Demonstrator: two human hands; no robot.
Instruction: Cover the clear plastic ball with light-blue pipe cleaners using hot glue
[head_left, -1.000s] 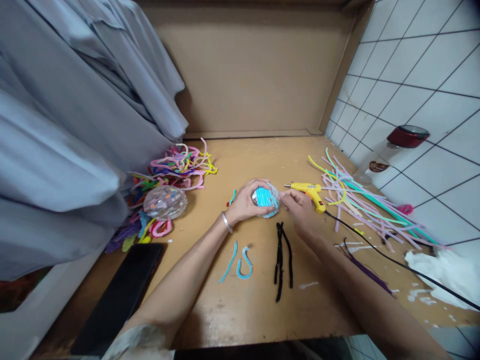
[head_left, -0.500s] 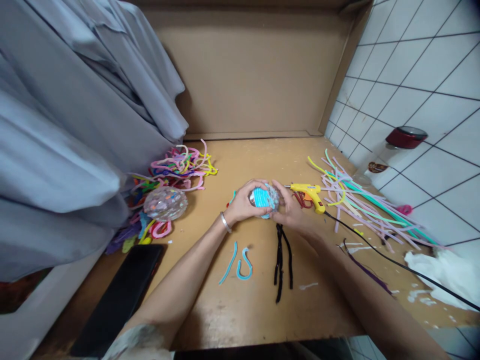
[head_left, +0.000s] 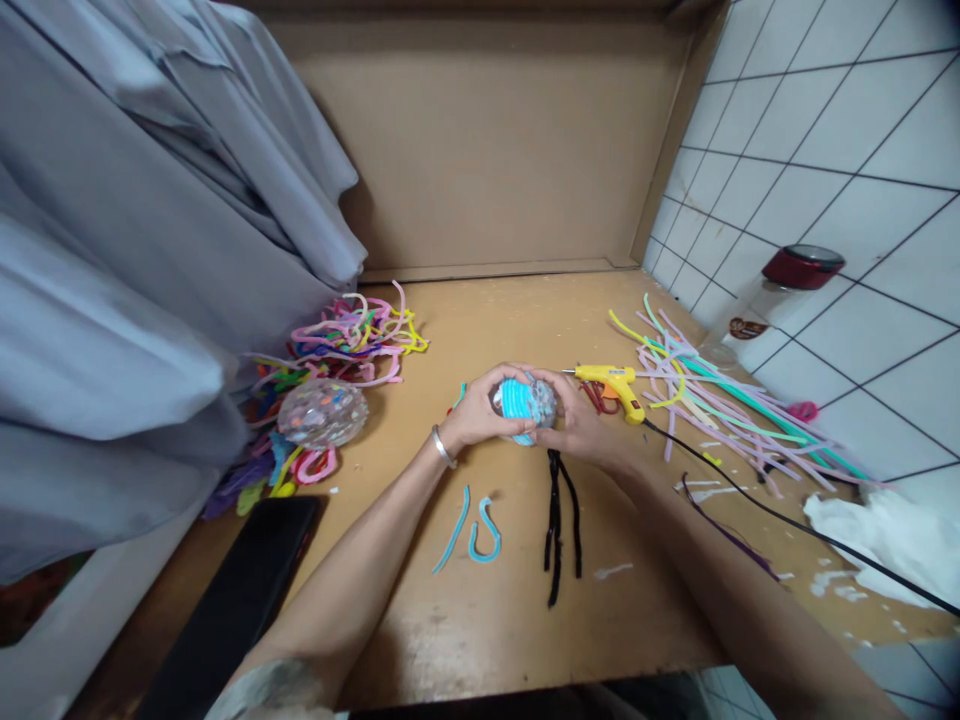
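A rounded object wrapped in blue pipe cleaner, with a greyish, glittery side, is held between both my hands above the table. My left hand curves around its left side, thumb along the near edge. Around the right side wraps my right hand, fingers on top and thumb below. Black pipe cleaners lie just nearer than the hands. To their left rest a straight blue pipe cleaner piece and a bent blue piece.
A yellow glue gun lies to the right, its cord running toward the right edge. Beyond are loose pipe cleaners, a red-lidded jar and white tissue. Leftward sit tangled pipe cleaners, a clear lumpy ball and a black phone.
My right hand's fingers have closed more fully around the right side of the blue-wrapped object. The whole view has shifted slightly.
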